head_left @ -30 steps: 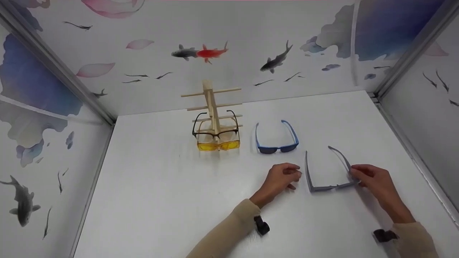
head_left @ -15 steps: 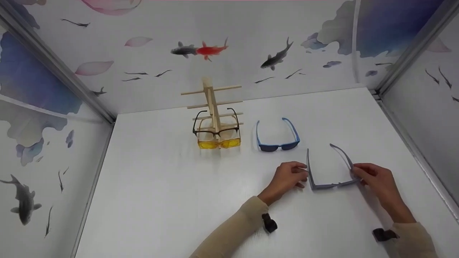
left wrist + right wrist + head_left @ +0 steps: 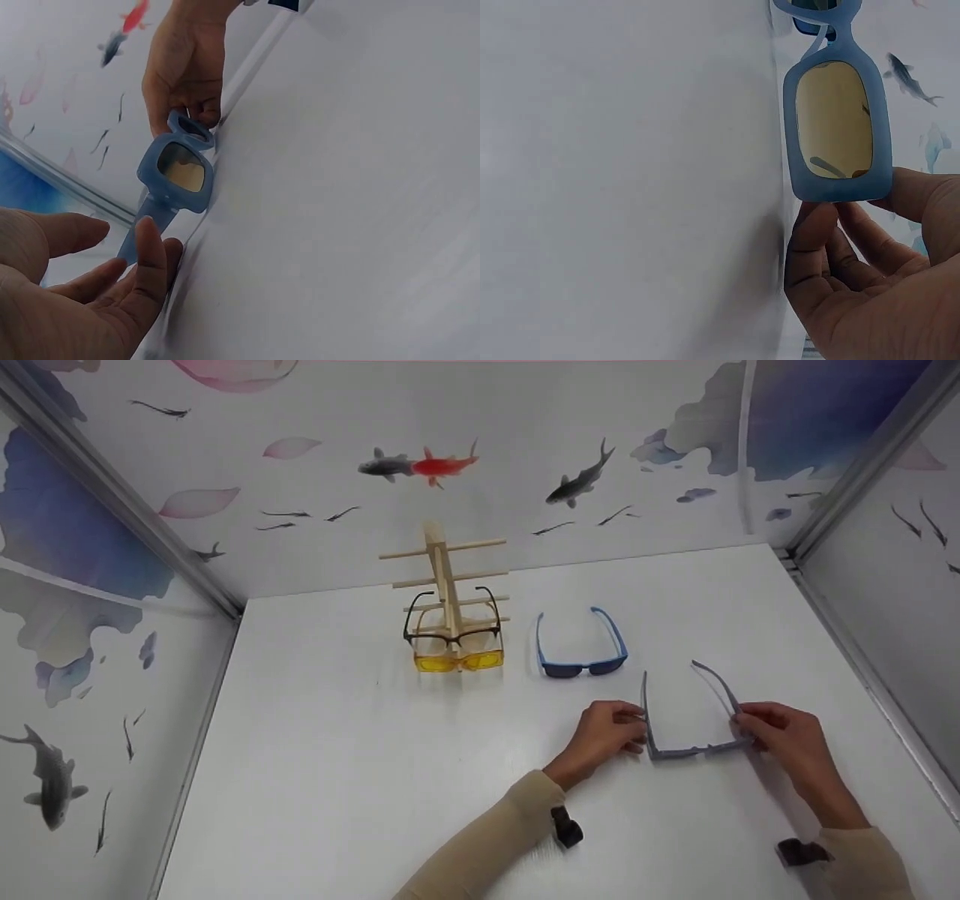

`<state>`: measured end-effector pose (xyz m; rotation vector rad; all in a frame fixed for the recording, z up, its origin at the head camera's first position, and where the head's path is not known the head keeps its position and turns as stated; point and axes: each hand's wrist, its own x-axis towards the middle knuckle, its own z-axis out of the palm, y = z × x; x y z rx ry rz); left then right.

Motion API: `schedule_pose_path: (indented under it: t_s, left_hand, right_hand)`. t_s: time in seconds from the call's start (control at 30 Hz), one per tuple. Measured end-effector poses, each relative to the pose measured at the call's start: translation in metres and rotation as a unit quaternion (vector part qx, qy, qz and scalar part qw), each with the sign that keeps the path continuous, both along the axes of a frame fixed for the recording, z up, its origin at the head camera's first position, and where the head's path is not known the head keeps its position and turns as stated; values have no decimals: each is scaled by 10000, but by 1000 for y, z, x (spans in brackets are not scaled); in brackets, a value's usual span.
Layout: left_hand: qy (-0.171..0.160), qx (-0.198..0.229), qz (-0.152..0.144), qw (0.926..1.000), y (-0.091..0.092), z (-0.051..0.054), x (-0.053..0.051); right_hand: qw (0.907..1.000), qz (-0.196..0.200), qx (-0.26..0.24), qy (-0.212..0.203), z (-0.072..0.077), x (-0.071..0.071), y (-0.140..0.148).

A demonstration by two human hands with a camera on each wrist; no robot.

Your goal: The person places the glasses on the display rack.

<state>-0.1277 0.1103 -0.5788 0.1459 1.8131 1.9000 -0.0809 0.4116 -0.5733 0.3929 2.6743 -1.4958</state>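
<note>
Grey-blue sunglasses [image 3: 675, 753] stand at the right of the table in the head view, temples unfolded and pointing to the back wall. My right hand [image 3: 791, 739] pinches their right temple near the hinge. At the left temple is my left hand [image 3: 604, 733], its fingertips touching or very near it. In the left wrist view, the left thumb is apart from the temple [image 3: 155, 214] and the fingers are loosely bent beside it. A tinted lens [image 3: 834, 120] fills much of the frame front in the right wrist view, with the right fingers just below.
Blue sunglasses [image 3: 580, 669] lie behind the grey-blue pair. A wooden display rack [image 3: 442, 566] near the back wall bears black-framed glasses [image 3: 452, 639] and yellow glasses [image 3: 457, 662]. Printed panels enclose the white table [image 3: 337, 780] at the back and sides.
My left hand has moved right, from a gap beside the sunglasses to their left temple. The right hand keeps its pinch, and the sunglasses have hardly moved.
</note>
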Motion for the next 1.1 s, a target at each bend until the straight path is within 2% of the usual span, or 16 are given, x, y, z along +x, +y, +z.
schedule_pose_path:
  t_s: [0.2, 0.37, 0.5, 0.73, 0.93, 1.1]
  left_hand:
    - [218, -221, 74, 9995, -4, 7, 0]
    - [357, -241, 233, 9988, -10, 12, 1]
    - [348, -253, 364, 9984, -18, 13, 2]
    - [593, -361, 429, 9967, -34, 11, 2]
    - [598, -499, 520, 9956, -46, 12, 1]
    - [464, -628, 587, 9952, -56, 15, 0]
  right_hand:
    - [9998, 8, -99, 170, 7, 2, -6]
    - [9992, 43, -271, 291, 15, 3, -17]
    - [9987, 114, -331, 382, 20, 5, -27]
    - [9977, 261, -392, 491, 24, 8, -41]
    - [9975, 360, -435, 428, 25, 8, -54]
    - [9976, 358, -481, 351, 27, 7, -63]
